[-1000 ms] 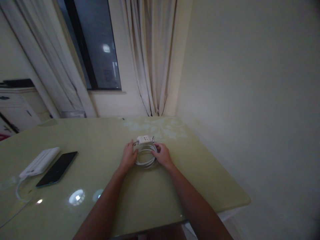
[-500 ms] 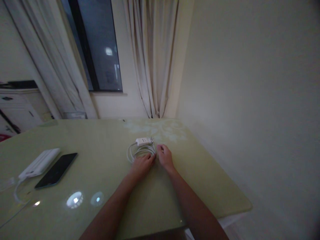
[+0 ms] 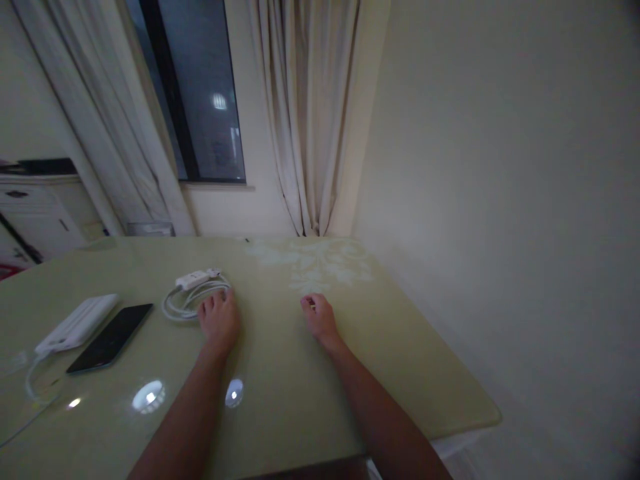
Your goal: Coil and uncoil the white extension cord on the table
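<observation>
A white extension cord (image 3: 173, 308), its cable wound in a loose coil with the small socket block at the back, lies on the table. At the coil's right front edge my left hand (image 3: 220, 319) has its fingers bent over the cable and holds it. My right hand (image 3: 320, 321) is off to the right, apart from the cord, with its fingers curled closed over the tabletop. A tiny light spot shows between those fingers; what it is I cannot make out.
The glass-topped table (image 3: 280, 373) bears a black smartphone (image 3: 110, 339) and a white power bank (image 3: 77, 325) with a white cable (image 3: 31, 380) at left. A wall (image 3: 475, 200) runs along the right side. Curtains (image 3: 307, 120) and a window (image 3: 207, 93) are behind.
My left hand and the coiled extension cord have moved left across the table, towards the phone. My right hand stays closed and has shifted slightly left.
</observation>
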A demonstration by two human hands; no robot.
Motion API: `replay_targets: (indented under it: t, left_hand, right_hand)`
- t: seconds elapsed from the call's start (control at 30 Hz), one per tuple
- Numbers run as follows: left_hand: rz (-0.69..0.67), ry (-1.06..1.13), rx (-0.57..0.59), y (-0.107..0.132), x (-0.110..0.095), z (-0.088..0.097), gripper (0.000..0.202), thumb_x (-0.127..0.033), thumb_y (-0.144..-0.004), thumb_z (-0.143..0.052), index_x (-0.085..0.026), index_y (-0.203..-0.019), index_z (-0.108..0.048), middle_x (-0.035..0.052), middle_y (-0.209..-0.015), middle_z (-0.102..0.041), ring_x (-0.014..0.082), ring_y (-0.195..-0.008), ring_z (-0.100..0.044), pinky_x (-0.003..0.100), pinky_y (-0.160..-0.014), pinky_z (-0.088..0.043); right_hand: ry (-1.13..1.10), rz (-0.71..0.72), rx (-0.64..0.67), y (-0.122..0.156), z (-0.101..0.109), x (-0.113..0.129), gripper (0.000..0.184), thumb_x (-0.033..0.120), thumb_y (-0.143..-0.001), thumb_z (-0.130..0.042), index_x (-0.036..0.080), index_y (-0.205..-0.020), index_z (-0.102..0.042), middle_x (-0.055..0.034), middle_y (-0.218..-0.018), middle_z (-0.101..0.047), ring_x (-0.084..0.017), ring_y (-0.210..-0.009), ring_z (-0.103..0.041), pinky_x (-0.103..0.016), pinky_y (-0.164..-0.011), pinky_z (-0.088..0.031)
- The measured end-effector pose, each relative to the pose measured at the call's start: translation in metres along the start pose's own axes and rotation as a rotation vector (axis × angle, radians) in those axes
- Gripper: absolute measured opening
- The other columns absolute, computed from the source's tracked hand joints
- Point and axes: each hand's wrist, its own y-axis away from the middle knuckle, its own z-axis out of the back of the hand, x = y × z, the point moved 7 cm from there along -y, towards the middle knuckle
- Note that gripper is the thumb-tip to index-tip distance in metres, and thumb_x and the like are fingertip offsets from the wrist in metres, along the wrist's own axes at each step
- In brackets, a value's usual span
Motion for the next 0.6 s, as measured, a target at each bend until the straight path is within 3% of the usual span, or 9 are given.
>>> replay_targets:
  t: [0.07,0.17,0.27,0.3,0.4,0.6]
  left_hand:
    - [-0.074,0.106,-0.045,0.005,-0.018,0.005,0.045,-0.020,-0.098,-0.043,-0.014,-0.138,-0.062,0.0191,-0.140,-0.061,0.0361,-0.128,-0.052,0.054,-0.111,-0.037]
    - [-0.320,0.395,-0.021,0.023,-0.068,0.011,0.043,-0.023,-0.096,-0.049,-0.017,-0.137,-0.062,0.0150,-0.137,-0.064,0.0303,-0.126,-0.056,0.049,-0.112,-0.041]
    - [-0.674,0.654,0.061,0.055,-0.126,0.021,0.062,-0.007,-0.086,-0.051,-0.021,-0.146,-0.054,0.0106,-0.142,-0.062,0.0234,-0.130,-0.054,0.041,-0.114,-0.043]
    - [-0.732,0.705,0.082,0.064,-0.138,0.024,0.073,0.000,-0.079,-0.049,-0.022,-0.148,-0.052,0.0097,-0.144,-0.060,0.0225,-0.132,-0.052,0.041,-0.115,-0.042]
    - [-0.766,0.786,0.125,0.075,-0.151,0.029,0.091,0.006,-0.065,-0.046,-0.023,-0.151,-0.049,0.0091,-0.145,-0.059,0.0228,-0.133,-0.051,0.043,-0.116,-0.043]
    - [-0.742,0.780,0.164,0.066,-0.137,0.030,0.085,0.005,-0.065,-0.047,-0.024,-0.144,-0.058,0.0076,-0.139,-0.064,0.0231,-0.126,-0.055,0.043,-0.114,-0.047]
  right_hand:
    - [0.005,-0.006,0.014,0.002,-0.002,0.003,0.022,0.030,-0.095,-0.058,0.015,-0.099,-0.074,-0.0112,-0.102,-0.072,-0.019,-0.094,-0.068,-0.030,-0.087,-0.051]
    - [-0.010,0.025,0.045,0.005,-0.007,0.008,0.023,0.024,-0.095,-0.055,0.015,-0.102,-0.075,-0.0116,-0.105,-0.074,-0.020,-0.097,-0.069,-0.029,-0.088,-0.052]
    - [-0.055,0.049,0.132,0.010,-0.014,0.012,0.027,0.015,-0.090,-0.054,0.015,-0.103,-0.077,-0.0116,-0.104,-0.077,-0.020,-0.096,-0.072,-0.027,-0.083,-0.053]
    - [-0.061,0.039,0.161,0.012,-0.016,0.012,0.027,0.013,-0.088,-0.055,0.015,-0.102,-0.078,-0.0120,-0.101,-0.078,-0.021,-0.093,-0.073,-0.027,-0.081,-0.054]
    - [-0.029,-0.004,0.179,0.015,-0.017,0.010,0.027,0.012,-0.081,-0.058,0.013,-0.097,-0.080,-0.0135,-0.096,-0.080,-0.023,-0.086,-0.074,-0.027,-0.074,-0.054]
    - [-0.052,0.029,0.196,0.017,-0.019,0.020,0.035,0.013,-0.079,-0.056,0.012,-0.104,-0.081,-0.0145,-0.101,-0.080,-0.024,-0.086,-0.075,-0.029,-0.077,-0.055]
